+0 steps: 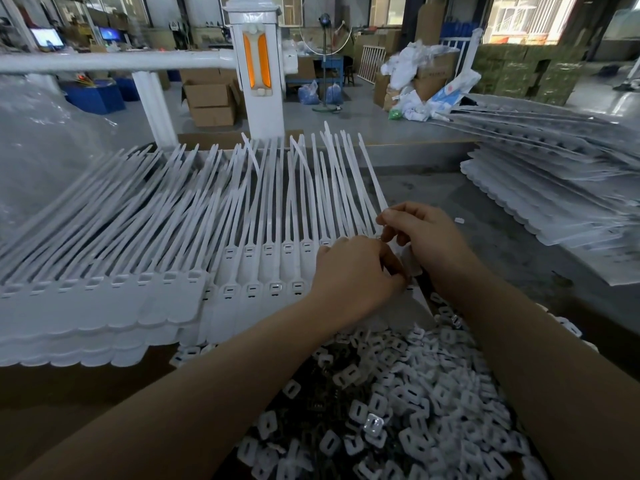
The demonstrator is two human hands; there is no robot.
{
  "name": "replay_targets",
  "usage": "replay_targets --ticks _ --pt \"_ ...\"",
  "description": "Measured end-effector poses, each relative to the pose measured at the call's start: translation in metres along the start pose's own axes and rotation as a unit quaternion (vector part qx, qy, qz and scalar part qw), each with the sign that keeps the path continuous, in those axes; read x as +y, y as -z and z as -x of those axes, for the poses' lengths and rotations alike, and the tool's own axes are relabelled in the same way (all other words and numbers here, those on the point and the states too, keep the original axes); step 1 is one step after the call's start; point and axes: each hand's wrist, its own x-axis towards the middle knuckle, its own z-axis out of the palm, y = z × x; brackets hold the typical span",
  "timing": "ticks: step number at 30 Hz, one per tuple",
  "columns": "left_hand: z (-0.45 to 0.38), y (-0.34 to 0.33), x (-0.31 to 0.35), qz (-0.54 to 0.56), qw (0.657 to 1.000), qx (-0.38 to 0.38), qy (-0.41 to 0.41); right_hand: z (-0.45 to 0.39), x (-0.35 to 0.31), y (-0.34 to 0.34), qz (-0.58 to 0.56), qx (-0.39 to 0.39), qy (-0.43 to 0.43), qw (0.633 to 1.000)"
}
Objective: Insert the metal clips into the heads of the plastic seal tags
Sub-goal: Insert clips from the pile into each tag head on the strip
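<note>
Left hand (353, 268): knuckles up, fingers curled down onto the right end of the tag row, fingertips close against the right hand; what it pinches is hidden under the fingers, so the exact grip cannot be told.
Right hand (424, 237): fingers curled, thumb and forefinger pinching the strap of one white seal tag (372, 174) just above its head; that strap rises up and away toward the back.
Seal tags (256, 216): white plastic, laid side by side in overlapping rows across the counter (485, 209), straps pointing away, flat heads toward the person; several heads near the middle show a slotted insert.
Tag stack, left (86, 306): more rows of the same tags, piled in layers, heads forward.
Clips (408, 393): heap of small squarish slotted pieces, mostly pale, in front of the hands and between the forearms; one shiny metal piece (374, 423) lies on top.
Tag sheets, right (554, 188): flat white stack, well apart from the hands.
Single loose piece (459, 220): on the counter just right of the right hand.
Background: white post (256, 64) with orange panels, cardboard boxes (211, 98) on the floor.
</note>
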Motion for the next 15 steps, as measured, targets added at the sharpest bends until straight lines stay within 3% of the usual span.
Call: replay_targets --ticks 11,15 --pt "0.0012 -0.0002 -0.0040 -0.016 0.996 0.029 -0.085 0.0023 -0.0035 0.0002 0.000 0.003 -0.010 1.000" --pt "0.0005 -0.0014 -0.0047 -0.001 0.997 0.024 -0.079 0.0021 -0.0023 0.0000 -0.003 -0.002 -0.005 1.000"
